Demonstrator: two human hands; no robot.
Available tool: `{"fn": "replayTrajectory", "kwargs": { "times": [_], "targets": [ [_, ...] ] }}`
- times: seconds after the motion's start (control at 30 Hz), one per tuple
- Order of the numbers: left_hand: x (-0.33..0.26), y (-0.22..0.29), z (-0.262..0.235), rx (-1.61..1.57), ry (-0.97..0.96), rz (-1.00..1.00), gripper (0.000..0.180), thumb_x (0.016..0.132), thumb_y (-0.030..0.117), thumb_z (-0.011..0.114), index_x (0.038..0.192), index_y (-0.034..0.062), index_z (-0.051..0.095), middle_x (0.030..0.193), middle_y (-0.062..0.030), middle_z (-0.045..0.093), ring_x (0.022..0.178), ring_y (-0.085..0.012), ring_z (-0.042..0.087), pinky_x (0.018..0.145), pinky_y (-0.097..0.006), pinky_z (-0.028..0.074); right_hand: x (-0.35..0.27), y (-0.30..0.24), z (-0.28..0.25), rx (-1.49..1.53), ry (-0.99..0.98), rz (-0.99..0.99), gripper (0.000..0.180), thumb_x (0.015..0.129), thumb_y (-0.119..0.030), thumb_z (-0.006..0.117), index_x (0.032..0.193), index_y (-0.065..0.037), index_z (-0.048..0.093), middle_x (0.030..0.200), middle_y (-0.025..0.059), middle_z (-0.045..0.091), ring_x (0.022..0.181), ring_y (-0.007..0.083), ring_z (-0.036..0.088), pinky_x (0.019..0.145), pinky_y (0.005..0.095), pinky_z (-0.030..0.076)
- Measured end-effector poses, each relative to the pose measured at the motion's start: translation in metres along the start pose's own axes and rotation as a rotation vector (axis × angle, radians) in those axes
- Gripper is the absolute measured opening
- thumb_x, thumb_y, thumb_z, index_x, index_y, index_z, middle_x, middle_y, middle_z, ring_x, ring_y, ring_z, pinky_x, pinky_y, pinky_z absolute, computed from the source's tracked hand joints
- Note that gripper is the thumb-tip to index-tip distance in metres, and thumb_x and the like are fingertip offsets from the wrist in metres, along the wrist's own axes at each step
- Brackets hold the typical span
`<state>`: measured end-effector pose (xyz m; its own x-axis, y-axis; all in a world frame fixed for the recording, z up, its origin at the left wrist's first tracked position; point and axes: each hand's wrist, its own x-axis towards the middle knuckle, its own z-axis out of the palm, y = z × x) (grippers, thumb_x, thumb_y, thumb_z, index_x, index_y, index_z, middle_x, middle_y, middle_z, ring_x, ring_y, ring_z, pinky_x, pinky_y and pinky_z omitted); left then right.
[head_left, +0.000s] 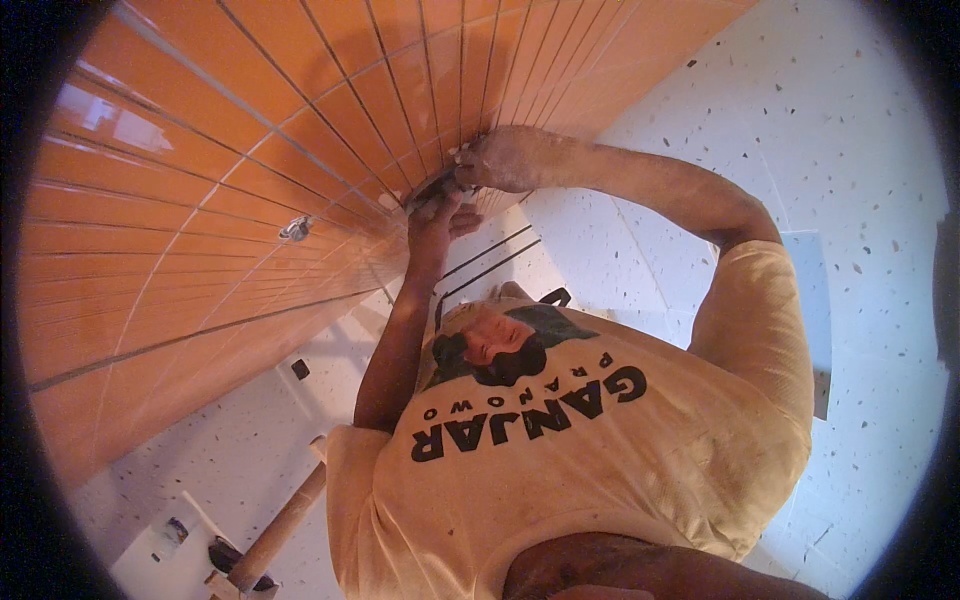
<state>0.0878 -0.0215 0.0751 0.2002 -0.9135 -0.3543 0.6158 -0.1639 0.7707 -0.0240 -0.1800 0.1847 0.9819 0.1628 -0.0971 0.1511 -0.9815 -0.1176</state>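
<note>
Both my hands meet at the wall of glossy orange tiles (330,130) with grey joints. My left hand (433,222) is curled around the lower side of a small dark flat piece (432,187), which lies close to the tile face. My right hand (505,158) is closed at the upper right end of the same piece, fingertips pinched by the tiles. Whether the right fingers grip the piece or something smaller is hidden. Pale crumbs cling to the fingers and the tile beside them. What kind of thing the dark piece is cannot be made out.
A shiny metal fitting (296,229) sticks out of the tiles left of my hands. White speckled surfaces (840,170) lie at the right. Dark thin bars (490,262) show behind my arms. A wooden handle-like piece (280,528) and a dark object (232,556) are at the lower left.
</note>
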Motion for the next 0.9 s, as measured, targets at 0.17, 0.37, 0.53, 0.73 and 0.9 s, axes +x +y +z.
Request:
{"fn": "replayTrajectory", "kwargs": {
  "times": [0.17,0.37,0.53,0.73,0.9],
  "targets": [
    [-0.002,-0.004,0.001,0.016,0.014,-0.017,0.037,0.093,0.028,0.060,0.109,-0.0054,0.058,0.090,-0.0183,0.066,0.081,-0.0268,0.069,0.075,-0.036,0.058,-0.002,-0.004,-0.002,0.083,0.076,0.020,0.025,0.092,-0.025,0.047,0.100,-0.009,0.064,0.091,0.0149,0.065,0.086,0.0350,0.064,0.074,0.0442,0.054],
    [-0.005,-0.002,0.009,0.018,0.027,-0.009,0.039,0.093,0.029,0.061,0.106,-0.0075,0.058,0.087,-0.0166,0.067,0.079,-0.0254,0.069,0.074,-0.036,0.058,-0.005,-0.012,-0.009,-0.116,-0.190,0.115,0.027,0.084,-0.017,0.058,0.110,-0.009,0.060,0.115,0.0062,0.058,0.109,0.0203,0.059,0.087,0.0321,0.054],
    [-0.002,-0.006,0.007,0.014,0.025,-0.031,0.039,0.092,0.029,0.062,0.102,-0.0076,0.058,0.087,-0.0171,0.066,0.078,-0.0260,0.069,0.073,-0.036,0.058,-0.006,-0.015,-0.015,-0.150,-0.178,0.114,0.029,0.084,-0.017,0.057,0.112,-0.010,0.060,0.123,0.0072,0.057,0.113,0.0209,0.058,0.088,0.0325,0.054],
    [-0.002,-0.009,0.008,-0.021,0.011,-0.026,0.037,0.092,0.028,0.062,0.100,-0.0075,0.059,0.087,-0.0178,0.066,0.078,-0.0271,0.069,0.073,-0.036,0.059,-0.016,-0.004,-0.012,-0.120,-0.079,-0.031,0.030,0.085,-0.019,0.056,0.113,-0.012,0.061,0.121,0.0107,0.059,0.105,0.0242,0.063,0.083,0.0341,0.056],
    [-0.002,-0.009,0.011,-0.009,0.033,-0.035,0.037,0.092,0.027,0.062,0.102,-0.0078,0.058,0.087,-0.0181,0.067,0.078,-0.0273,0.069,0.072,-0.036,0.059,-0.022,-0.010,-0.003,-0.164,0.075,0.007,0.029,0.083,-0.019,0.055,0.110,-0.009,0.062,0.109,0.0113,0.062,0.098,0.0254,0.065,0.076,0.0337,0.057]
  ]
}}
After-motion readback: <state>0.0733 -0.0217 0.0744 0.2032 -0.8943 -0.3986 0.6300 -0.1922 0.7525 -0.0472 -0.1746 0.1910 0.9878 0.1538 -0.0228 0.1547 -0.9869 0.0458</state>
